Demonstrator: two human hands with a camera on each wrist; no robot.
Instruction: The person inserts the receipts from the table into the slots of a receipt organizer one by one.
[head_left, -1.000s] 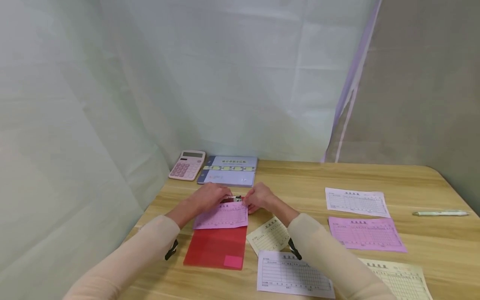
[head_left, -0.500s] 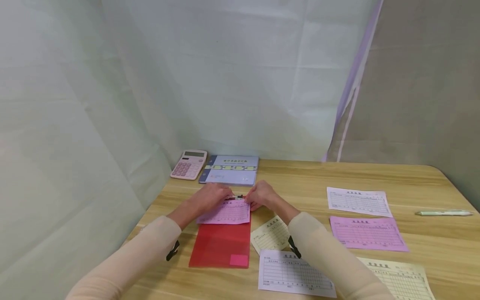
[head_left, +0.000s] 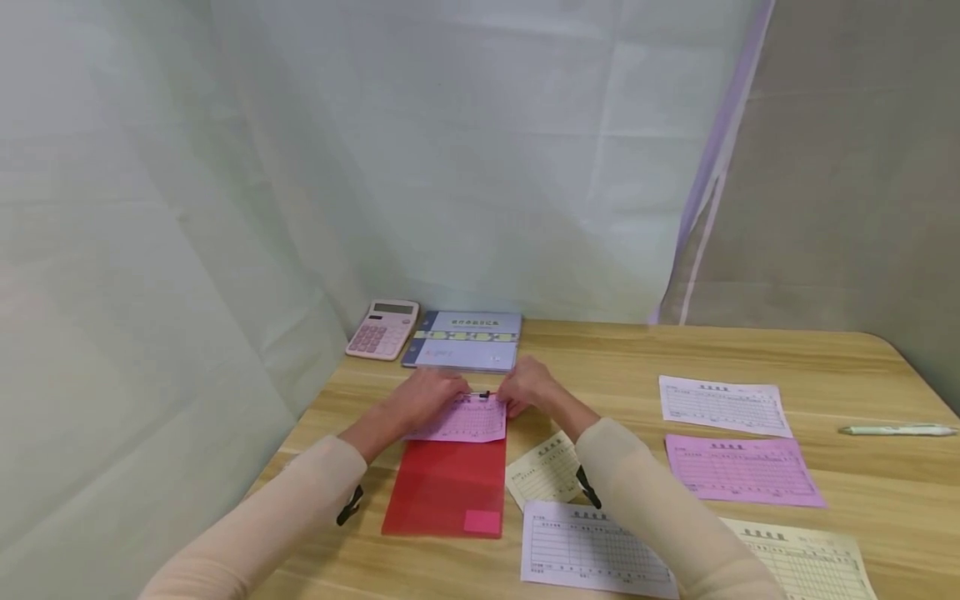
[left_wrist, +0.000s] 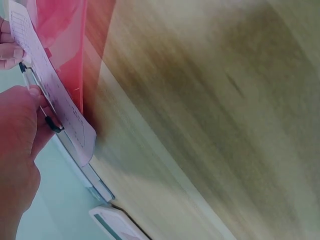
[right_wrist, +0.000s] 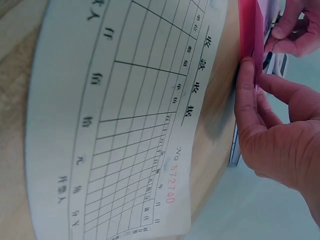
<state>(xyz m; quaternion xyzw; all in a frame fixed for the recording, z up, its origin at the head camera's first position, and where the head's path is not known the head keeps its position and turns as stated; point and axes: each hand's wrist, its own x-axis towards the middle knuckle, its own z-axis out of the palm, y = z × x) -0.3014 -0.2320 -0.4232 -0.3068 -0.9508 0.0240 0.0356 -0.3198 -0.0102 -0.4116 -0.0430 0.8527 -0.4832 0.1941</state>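
Observation:
A red clipboard (head_left: 448,487) with a bright pink label lies at the left of the table in the head view. Its wire clip (left_wrist: 39,87), tipped in black, is at the far end. My left hand (head_left: 433,395) pinches this clip between thumb and fingers. A pink receipt slip (head_left: 467,419) lies across the board's top, its upper edge right at the clip. At the slip's top right corner, my right hand (head_left: 527,385) pinches paper and board edge together, thumb above and fingers below, as the right wrist view shows its fingers (right_wrist: 246,95).
Behind the hands are a blue account book (head_left: 468,342) and a pink calculator (head_left: 382,330). Beside the board lie a yellow slip (head_left: 543,472) and a white slip (head_left: 592,550). Further right are white (head_left: 722,406), pink (head_left: 742,470) and yellow slips (head_left: 802,558), plus a pen (head_left: 897,430).
The pink slip has slid up the board toward the clip, showing more red below it. My right hand has gone slightly upward with its corner; the left stays at the clip.

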